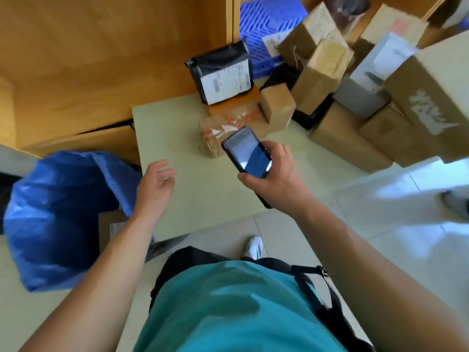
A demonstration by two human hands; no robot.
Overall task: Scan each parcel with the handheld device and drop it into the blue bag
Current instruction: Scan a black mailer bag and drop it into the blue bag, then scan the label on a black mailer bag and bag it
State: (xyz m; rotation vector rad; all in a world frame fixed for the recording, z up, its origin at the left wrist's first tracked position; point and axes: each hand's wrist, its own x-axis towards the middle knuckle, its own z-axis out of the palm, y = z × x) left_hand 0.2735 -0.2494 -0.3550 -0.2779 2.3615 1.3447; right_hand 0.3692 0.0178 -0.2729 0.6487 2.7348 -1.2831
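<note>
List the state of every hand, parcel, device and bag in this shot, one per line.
Left hand: open, empty, over the table.
Right hand: grip shut on the handheld device.
Handheld device: screen lit, held over the taped box.
Taped box: on the table, closed.
Black parcel: propped upright, label facing the camera.
Blue bag: mouth open, a box inside.

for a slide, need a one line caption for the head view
Right hand aims the scanner at a taped box; left hand open beside the blue bag.
</note>
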